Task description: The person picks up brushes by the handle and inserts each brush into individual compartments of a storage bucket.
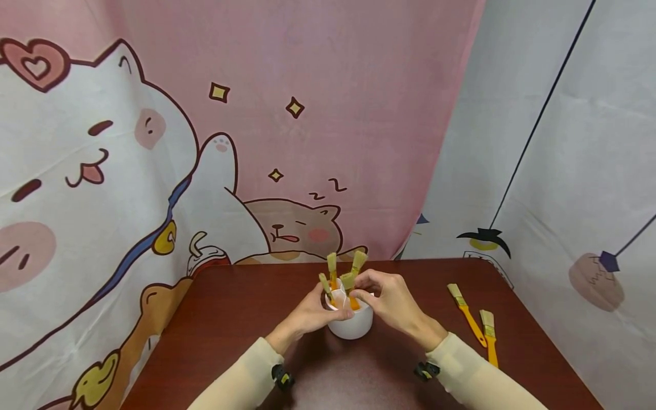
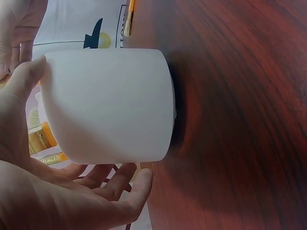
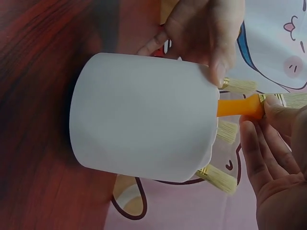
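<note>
While left hand (image 1: 307,313) steadies cup (image 1: 351,326), right hand (image 1: 392,302) pinches brush (image 1: 350,287).

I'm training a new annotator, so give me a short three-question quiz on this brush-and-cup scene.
1. True or false: the left hand holds the white cup.
2. How many brushes lie loose on the table, right of the cup?
3. What do the right hand fingers pinch? A) the cup rim B) an orange-handled brush C) nothing

Key
1. True: thumb and fingers wrap its sides.
2. Two.
3. B, a brush standing in the cup.
</note>
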### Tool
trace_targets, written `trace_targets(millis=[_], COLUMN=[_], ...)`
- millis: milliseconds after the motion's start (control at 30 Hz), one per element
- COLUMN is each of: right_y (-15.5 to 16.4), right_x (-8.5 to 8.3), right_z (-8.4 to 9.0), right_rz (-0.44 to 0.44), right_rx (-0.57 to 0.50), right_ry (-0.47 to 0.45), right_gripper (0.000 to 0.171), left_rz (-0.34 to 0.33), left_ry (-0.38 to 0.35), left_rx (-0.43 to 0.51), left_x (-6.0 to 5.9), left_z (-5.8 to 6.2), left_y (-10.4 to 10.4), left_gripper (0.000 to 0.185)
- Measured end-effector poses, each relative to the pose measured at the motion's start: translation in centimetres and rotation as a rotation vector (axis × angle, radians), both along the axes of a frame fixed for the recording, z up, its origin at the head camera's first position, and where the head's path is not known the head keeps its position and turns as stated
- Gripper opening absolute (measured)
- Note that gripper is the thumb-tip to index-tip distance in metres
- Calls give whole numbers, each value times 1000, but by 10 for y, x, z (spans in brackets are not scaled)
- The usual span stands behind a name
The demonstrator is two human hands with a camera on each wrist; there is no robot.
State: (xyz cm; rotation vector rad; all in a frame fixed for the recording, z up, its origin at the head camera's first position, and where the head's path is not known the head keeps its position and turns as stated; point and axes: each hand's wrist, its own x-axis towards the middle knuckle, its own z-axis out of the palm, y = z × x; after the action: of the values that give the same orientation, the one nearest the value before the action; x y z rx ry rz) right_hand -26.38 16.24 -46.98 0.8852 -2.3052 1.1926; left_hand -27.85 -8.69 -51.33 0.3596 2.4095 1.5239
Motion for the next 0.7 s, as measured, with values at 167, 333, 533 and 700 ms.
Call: trace_targets(millis=[167,333,533,700], right_y=[0,-1,-1,-1], right_x=[-1,-1,-2,-2], right_z=[-4,-7,-10,-14], right_rz=[6,6,7,5], right_rx=[3,12,27,49], right_ry=[-2,7,8,15], right_gripper=[21,22,22,23], left_rz=[1,3,3,-1], left_ry=[-3,-1,-2,1], left_rx=[2,8,13,17], left_x=[-1,-1,-1,-1], left_z=[0,-1,-2,-1], left_y=[0,0,-1,-2], left_gripper=[123,122,120,118])
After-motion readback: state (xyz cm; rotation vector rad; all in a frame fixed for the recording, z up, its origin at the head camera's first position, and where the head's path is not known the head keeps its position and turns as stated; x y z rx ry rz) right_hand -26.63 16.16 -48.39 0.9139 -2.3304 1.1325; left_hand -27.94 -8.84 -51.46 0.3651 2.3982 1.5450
